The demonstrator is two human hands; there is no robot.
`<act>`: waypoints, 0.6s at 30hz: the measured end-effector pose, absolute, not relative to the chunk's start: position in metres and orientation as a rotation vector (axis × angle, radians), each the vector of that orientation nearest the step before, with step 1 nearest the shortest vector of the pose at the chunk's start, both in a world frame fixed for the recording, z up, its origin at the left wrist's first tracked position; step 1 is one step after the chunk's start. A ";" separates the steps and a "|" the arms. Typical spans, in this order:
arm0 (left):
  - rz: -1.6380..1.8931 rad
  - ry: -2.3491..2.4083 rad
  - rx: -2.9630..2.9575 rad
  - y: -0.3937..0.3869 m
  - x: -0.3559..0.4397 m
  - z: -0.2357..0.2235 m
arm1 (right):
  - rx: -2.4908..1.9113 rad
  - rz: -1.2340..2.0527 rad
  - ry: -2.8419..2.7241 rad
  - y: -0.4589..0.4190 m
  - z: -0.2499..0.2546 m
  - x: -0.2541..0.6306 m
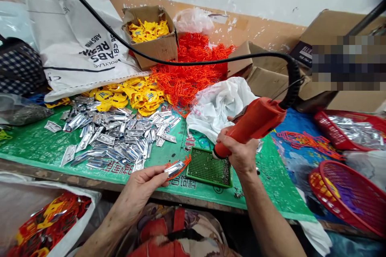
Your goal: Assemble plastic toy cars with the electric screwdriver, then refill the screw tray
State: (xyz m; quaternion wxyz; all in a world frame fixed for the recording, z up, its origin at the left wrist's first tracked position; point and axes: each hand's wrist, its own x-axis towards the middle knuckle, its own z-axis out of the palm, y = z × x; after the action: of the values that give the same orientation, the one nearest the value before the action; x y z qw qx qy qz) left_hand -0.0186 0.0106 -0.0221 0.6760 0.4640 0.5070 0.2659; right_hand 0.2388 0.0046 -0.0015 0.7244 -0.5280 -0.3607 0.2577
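My left hand [144,184] pinches a shiny metal plate [175,167] together with an orange plastic piece [185,165], just above the table's front edge. Wrapped around a red electric screwdriver [251,126] is my right hand [238,150]; a thick black cable runs from the tool's back end. The screwdriver's tip points down and left, over a green perforated tray [209,167] with small dark screws gathered at its right side. A big heap of silver metal plates [120,138] lies to the left of the tray.
Behind the plates are yellow plastic parts [141,94], a pile of orange parts [193,68] and a white plastic bag [221,104]. Red baskets [356,192] stand at the right. A sack of finished-looking pieces [54,221] sits lower left. The black cable [181,63] arches across the view.
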 end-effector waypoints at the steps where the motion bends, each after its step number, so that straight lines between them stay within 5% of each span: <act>1: 0.601 1.142 1.038 0.011 -0.019 -0.024 | -1.167 0.566 -0.801 0.004 -0.001 0.239; 18: 0.615 1.199 1.053 0.009 -0.013 -0.033 | -1.110 0.562 -0.790 0.004 0.015 0.241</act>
State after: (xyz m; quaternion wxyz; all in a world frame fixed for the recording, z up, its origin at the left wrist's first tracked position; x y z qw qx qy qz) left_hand -0.0125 0.0087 -0.0333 0.6564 0.4646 0.5289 0.2712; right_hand 0.2410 0.0044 0.0152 0.7405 -0.5060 -0.3604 0.2564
